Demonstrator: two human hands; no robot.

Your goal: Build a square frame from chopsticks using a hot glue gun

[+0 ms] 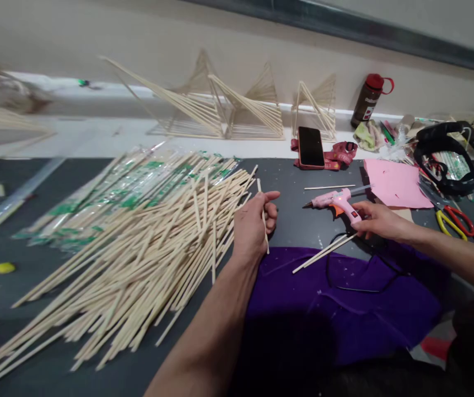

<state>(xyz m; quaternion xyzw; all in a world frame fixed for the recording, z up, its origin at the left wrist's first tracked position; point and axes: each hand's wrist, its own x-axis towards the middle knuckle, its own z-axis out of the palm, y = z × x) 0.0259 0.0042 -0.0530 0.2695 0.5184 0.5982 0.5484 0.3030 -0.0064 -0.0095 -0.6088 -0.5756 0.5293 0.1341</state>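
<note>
pinching hand: left hand (253, 226), fingers curled shut around a single stick (264, 216), thumb stretched out on top.
stick in the grip: stands nearly upright through the fist, top end poking above the thumb, bottom end showing below the palm, right at the edge of the big pile.
other hand: right hand (375, 220) comes in from the right, fingers closed on the handle of the glue gun (336, 199).
glue gun: pink with an orange trigger, lying low on the dark table (295, 220), nozzle pointing left toward the left hand, well short of it.
pair of sticks: two thin sticks (323, 253) run from under the right hand down-left onto the purple cloth; can't tell whether the hand holds them or just rests over them.
cord: black cord (356, 284) loops from the gun area across the cloth.
purple cloth: purple cloth (344, 314) spreads over the near table edge, between the two forearms.
pile: huge heap of loose sticks (138, 264) fans out left of the left hand, touching it.
wrapped packs: clear packets with green print (117, 193) lie behind and under the heap.
loose stick: one stick alone (330, 187) just beyond the gun.
back of table: phone (310, 146) face up, pink paper (394, 182) beside it, dark bottle with a red cap (369, 99) upright by the wall.
stick models: fan-shaped frames (229, 110) stand in a row along the wall.
far right: scissors with red and yellow handles (456, 220).
</note>
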